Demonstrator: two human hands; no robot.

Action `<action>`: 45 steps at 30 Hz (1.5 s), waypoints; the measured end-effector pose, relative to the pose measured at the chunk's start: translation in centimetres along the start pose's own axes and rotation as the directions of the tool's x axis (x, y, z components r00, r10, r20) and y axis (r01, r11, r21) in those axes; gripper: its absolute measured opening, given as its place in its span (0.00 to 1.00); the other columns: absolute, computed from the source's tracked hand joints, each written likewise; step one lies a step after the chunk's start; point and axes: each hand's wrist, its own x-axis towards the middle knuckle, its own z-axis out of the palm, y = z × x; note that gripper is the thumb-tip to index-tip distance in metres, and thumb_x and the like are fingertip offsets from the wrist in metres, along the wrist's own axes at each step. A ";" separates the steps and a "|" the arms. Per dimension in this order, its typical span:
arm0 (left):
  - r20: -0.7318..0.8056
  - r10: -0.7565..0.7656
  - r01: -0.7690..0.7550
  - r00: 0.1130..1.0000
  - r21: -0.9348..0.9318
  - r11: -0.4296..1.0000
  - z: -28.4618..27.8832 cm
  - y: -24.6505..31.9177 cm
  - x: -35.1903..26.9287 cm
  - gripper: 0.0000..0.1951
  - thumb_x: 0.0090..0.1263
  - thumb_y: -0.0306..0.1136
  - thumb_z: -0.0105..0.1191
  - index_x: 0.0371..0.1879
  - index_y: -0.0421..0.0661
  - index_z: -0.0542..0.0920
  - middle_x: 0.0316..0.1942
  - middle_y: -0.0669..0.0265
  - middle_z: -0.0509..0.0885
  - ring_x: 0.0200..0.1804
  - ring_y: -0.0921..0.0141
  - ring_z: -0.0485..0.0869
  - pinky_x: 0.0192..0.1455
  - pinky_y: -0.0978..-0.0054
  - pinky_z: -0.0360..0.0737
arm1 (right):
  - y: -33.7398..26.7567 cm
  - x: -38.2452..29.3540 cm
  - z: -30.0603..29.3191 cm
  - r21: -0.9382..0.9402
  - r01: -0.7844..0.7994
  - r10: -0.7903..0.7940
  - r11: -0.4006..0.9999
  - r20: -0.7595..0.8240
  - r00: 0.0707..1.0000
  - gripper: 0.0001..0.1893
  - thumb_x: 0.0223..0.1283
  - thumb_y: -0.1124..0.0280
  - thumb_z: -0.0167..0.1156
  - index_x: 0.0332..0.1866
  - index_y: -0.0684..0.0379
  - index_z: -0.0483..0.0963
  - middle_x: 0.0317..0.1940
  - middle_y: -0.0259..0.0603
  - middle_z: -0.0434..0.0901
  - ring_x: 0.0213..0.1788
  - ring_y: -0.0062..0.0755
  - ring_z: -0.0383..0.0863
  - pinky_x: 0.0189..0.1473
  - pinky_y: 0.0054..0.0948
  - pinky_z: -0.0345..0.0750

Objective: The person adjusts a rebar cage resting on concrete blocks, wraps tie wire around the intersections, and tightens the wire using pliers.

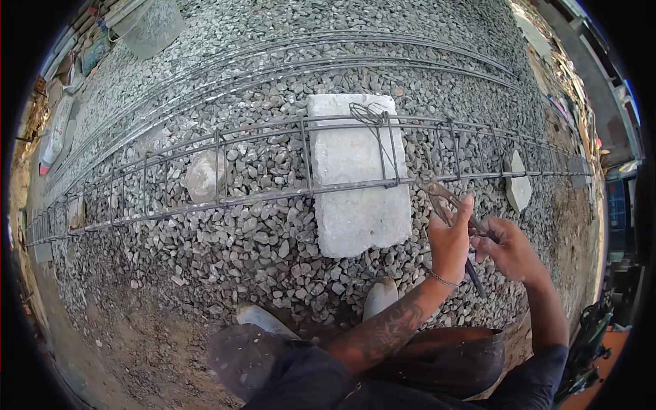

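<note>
A pair of steel end-cutting pincers [445, 197] is between my hands, its jaws close to the lower long bar of a rebar cage [266, 196]. My left hand [449, 243] is around the pincers just behind the jaws. The fingers of my right hand [505, 246] are closed at the end of one handle; the other handle slants down below my left hand. A pale concrete block [363, 215] lies under the cage. Over its far part, a looped bundle of thin tie wire [370, 114] hangs on the upper bars beside a stirrup.
Grey gravel [246, 246] covers the ground. Loose long rebars [359, 62] lie beyond the cage. A round stone [204, 177] and a flat stone piece [518, 184] sit beneath it. My shoes [380, 296] are near the block. A shovel blade [148, 31] is at the upper left.
</note>
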 end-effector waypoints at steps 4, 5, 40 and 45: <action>-0.047 0.001 -0.013 0.999 -0.262 0.965 -0.3 -0.4 0.9 0.16 0.61 0.41 0.60 0.28 0.45 0.68 0.24 0.69 0.75 0.24 0.77 0.77 0.26 0.80 0.76 | -3.7 3.0 -2.5 -0.154 -0.191 0.216 0.969 0.165 0.962 0.09 0.54 0.70 0.60 0.35 0.65 0.75 0.20 0.35 0.74 0.21 0.19 0.70 0.26 0.24 0.69; -0.070 -0.057 0.032 0.996 -0.315 0.948 0.0 -0.1 1.0 0.14 0.61 0.41 0.60 0.27 0.45 0.72 0.26 0.70 0.74 0.27 0.76 0.77 0.29 0.80 0.77 | -4.1 3.9 -3.2 -0.308 -0.127 0.197 0.943 0.207 0.958 0.09 0.54 0.69 0.61 0.33 0.65 0.75 0.18 0.35 0.73 0.21 0.19 0.70 0.26 0.24 0.68; -0.040 -0.398 0.293 0.917 -0.609 0.737 -0.5 4.9 3.2 0.14 0.63 0.42 0.58 0.37 0.46 0.72 0.35 0.71 0.75 0.36 0.76 0.77 0.37 0.80 0.74 | -13.2 13.4 -3.6 -0.752 -0.345 0.736 0.562 0.264 0.623 0.13 0.58 0.65 0.57 0.37 0.65 0.77 0.23 0.35 0.76 0.25 0.23 0.78 0.26 0.23 0.76; -0.185 -0.484 0.317 0.855 -0.552 0.771 0.0 6.7 1.8 0.15 0.65 0.41 0.55 0.39 0.43 0.68 0.32 0.70 0.71 0.33 0.77 0.72 0.36 0.80 0.73 | -10.7 9.1 -2.3 -0.115 -0.720 0.623 0.684 0.605 0.495 0.15 0.55 0.72 0.55 0.45 0.67 0.64 0.41 0.45 0.74 0.41 0.41 0.82 0.44 0.40 0.83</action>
